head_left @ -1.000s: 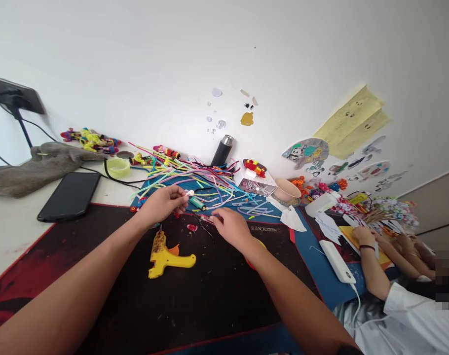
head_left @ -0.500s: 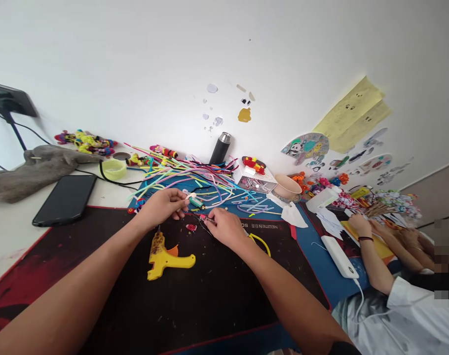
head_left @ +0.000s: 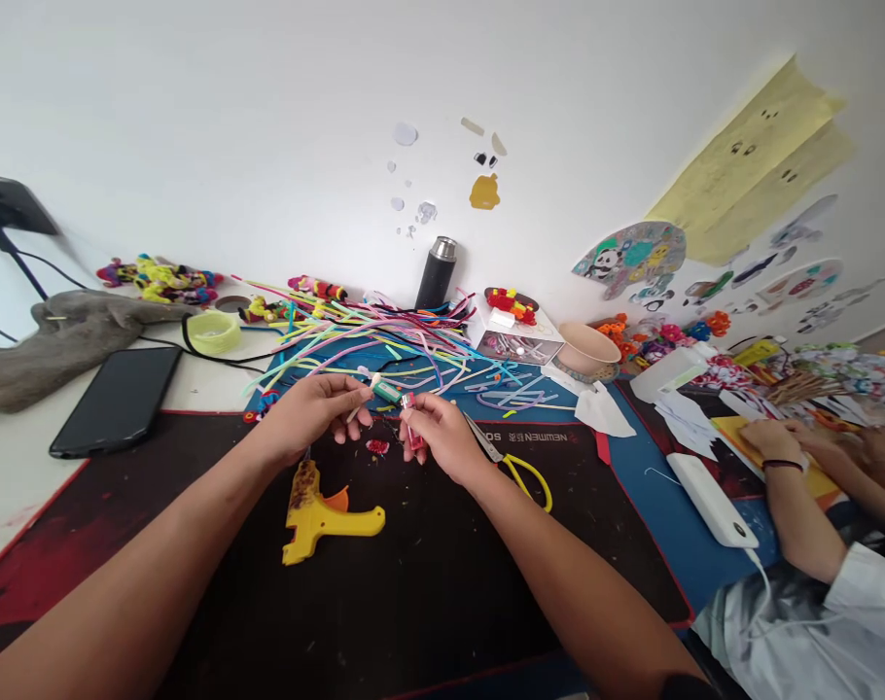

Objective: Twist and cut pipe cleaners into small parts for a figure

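My right hand (head_left: 442, 436) is closed around a red lighter (head_left: 414, 436), whose metal top points up and away from me. Just to its left, the fingertips of my left hand (head_left: 322, 413) are pinched together; what they hold, if anything, is too small to make out. A green tube-like piece (head_left: 386, 391) with a white end lies just beyond my fingertips. Below the hands, a small red patterned piece (head_left: 376, 446) rests on the black mat (head_left: 428, 583). The yellow glue gun (head_left: 333, 520) lies under my left wrist. Scissors (head_left: 526, 481) with yellow handles lie partly behind my right wrist.
Pipe cleaners (head_left: 384, 335) are heaped along the wall by a black flask (head_left: 437, 274). A white box (head_left: 519, 340) and a bowl (head_left: 588, 350) stand right of them. At left lies a phone (head_left: 118, 401). A co-worker's arm (head_left: 799, 506) and a white corded device (head_left: 712, 501) are at right.
My right hand has turned the lighter more upright, and its metal top now shows. My left hand stays close by with fingers pinched. The view has swung slightly, uncovering more of the scissors.
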Demonstrator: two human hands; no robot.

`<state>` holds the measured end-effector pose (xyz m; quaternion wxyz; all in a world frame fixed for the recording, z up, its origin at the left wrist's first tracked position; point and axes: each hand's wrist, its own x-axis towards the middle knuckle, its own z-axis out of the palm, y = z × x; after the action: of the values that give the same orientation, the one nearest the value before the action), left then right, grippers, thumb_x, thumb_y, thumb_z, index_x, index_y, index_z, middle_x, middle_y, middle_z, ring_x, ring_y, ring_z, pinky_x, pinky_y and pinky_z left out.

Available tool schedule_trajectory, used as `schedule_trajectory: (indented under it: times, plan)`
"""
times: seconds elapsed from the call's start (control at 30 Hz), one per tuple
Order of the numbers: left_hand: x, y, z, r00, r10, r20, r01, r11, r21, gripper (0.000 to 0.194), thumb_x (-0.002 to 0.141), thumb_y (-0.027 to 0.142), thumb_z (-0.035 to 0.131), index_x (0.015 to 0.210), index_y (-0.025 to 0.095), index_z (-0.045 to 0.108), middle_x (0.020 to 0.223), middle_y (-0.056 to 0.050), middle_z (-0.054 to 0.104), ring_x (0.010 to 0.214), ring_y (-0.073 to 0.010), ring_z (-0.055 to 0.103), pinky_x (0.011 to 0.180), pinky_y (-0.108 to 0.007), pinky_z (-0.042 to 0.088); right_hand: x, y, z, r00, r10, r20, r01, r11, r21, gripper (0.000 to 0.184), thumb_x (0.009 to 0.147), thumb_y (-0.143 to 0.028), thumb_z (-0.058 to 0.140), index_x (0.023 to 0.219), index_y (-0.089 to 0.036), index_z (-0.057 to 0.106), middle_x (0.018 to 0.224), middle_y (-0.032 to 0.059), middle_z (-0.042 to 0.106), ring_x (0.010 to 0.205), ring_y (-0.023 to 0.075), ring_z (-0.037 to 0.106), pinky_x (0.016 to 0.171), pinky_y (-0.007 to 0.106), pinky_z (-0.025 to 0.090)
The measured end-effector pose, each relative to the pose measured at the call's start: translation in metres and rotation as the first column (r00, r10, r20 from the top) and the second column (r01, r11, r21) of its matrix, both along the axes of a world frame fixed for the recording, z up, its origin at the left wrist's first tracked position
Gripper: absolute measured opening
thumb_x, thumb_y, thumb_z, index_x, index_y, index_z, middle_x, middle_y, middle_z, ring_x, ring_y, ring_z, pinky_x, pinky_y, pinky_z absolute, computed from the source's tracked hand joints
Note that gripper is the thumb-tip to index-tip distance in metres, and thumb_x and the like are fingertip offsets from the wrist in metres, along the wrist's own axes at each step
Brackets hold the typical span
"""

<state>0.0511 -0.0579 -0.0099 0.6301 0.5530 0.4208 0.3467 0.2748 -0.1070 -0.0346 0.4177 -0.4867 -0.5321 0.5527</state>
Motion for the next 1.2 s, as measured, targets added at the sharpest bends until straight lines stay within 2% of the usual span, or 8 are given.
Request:
schedule_trajectory:
  times: [0.07, 0.2, 0.37, 0.53, 0.67, 0.83, 1.07, 1.2]
  plan:
    - [0.001, -0.002, 0.002, 1.0, -0.004, -0.006, 0.004, 1.0, -0.029, 0.049, 0.069, 0.06, 0.095, 0.075, 0.018, 0.072, 0.069, -0.005, 0.077, 0.052, -0.0136, 0.063, 0.044, -0.021, 0.047, -0.005, 0.005, 0.002, 0.994, 0.013, -0.108, -0.018, 0.999, -0.041, 0.034, 0.089, -0.051, 0.072, 0.097, -0.021, 0.06, 0.077, -0.0011, 0.071, 0.05, 0.0141, 0.066, 0.041, 0.022, 0.041]
    - [0.002, -0.005, 0.005, 1.0, 0.011, 0.022, -0.009, 0.995, -0.096, 0.043, 0.068, 0.051, 0.097, 0.075, 0.018, 0.07, 0.065, -0.003, 0.075, 0.048, -0.0125, 0.06, 0.041, -0.019, 0.042, -0.01, 0.015, 0.006, 0.966, 0.011, -0.259, -0.039, 0.994, -0.103, 0.032, 0.087, -0.047, 0.072, 0.099, -0.021, 0.058, 0.072, -0.0026, 0.071, 0.045, 0.0131, 0.063, 0.039, 0.022, 0.04]
    - [0.002, -0.005, 0.007, 0.998, 0.021, 0.063, -0.011, 0.987, -0.162, 0.048, 0.074, 0.058, 0.093, 0.077, 0.018, 0.068, 0.065, -0.003, 0.074, 0.043, -0.0108, 0.056, 0.035, -0.018, 0.033, -0.015, 0.023, 0.009, 0.928, 0.046, -0.37, -0.095, 0.989, -0.115, 0.026, 0.087, -0.041, 0.072, 0.096, -0.022, 0.057, 0.069, -0.0048, 0.068, 0.042, 0.0107, 0.055, 0.039, 0.022, 0.037]
    - [0.001, -0.004, 0.005, 0.997, 0.037, 0.063, -0.025, 0.982, -0.19, 0.051, 0.074, 0.06, 0.093, 0.083, 0.018, 0.067, 0.065, -0.002, 0.074, 0.042, -0.0101, 0.054, 0.035, -0.018, 0.032, -0.018, 0.024, 0.011, 0.898, 0.074, -0.433, -0.143, 0.981, -0.13, 0.027, 0.087, -0.04, 0.073, 0.1, -0.022, 0.058, 0.066, -0.0066, 0.064, 0.04, 0.0078, 0.046, 0.039, 0.021, 0.028]
    - [0.003, -0.005, 0.005, 0.998, 0.059, 0.013, -0.056, 0.987, -0.149, 0.05, 0.075, 0.06, 0.092, 0.087, 0.019, 0.066, 0.067, -0.002, 0.075, 0.044, -0.0113, 0.056, 0.036, -0.019, 0.033, -0.01, 0.021, 0.011, 0.882, 0.087, -0.463, -0.173, 0.974, -0.145, 0.036, 0.089, -0.05, 0.078, 0.095, -0.022, 0.056, 0.063, -0.0084, 0.058, 0.04, 0.0052, 0.038, 0.04, 0.021, 0.017]
    - [0.006, -0.008, 0.009, 0.995, 0.071, -0.066, -0.077, 0.992, -0.096, 0.054, 0.071, 0.063, 0.093, 0.085, 0.021, 0.063, 0.071, -0.003, 0.077, 0.046, -0.0137, 0.06, 0.037, -0.021, 0.039, -0.002, 0.017, 0.006, 0.886, 0.079, -0.456, -0.163, 0.976, -0.148, 0.043, 0.091, -0.059, 0.078, 0.092, -0.021, 0.058, 0.059, -0.0103, 0.048, 0.041, 0.0039, 0.028, 0.043, 0.023, 0.012]
    - [0.012, -0.012, 0.013, 0.998, -0.018, -0.056, 0.013, 0.996, -0.086, 0.053, 0.069, 0.061, 0.096, 0.087, 0.021, 0.066, 0.071, -0.001, 0.075, 0.05, -0.0149, 0.064, 0.041, -0.023, 0.045, -0.01, 0.009, -0.002, 0.885, 0.182, -0.429, -0.253, 0.96, -0.115, 0.048, 0.096, -0.066, 0.073, 0.089, -0.019, 0.065, 0.057, -0.0099, 0.042, 0.044, 0.0053, 0.023, 0.044, 0.024, 0.012]
    - [0.013, -0.013, 0.015, 1.0, -0.022, -0.02, 0.02, 0.997, -0.068, 0.053, 0.068, 0.058, 0.099, 0.089, 0.02, 0.069, 0.065, 0.0, 0.072, 0.053, -0.0155, 0.066, 0.046, -0.023, 0.05, -0.013, 0.007, -0.001, 0.9, 0.191, -0.392, -0.247, 0.964, -0.097, 0.051, 0.091, -0.068, 0.078, 0.085, -0.019, 0.063, 0.058, -0.0092, 0.043, 0.045, 0.0057, 0.028, 0.043, 0.024, 0.017]
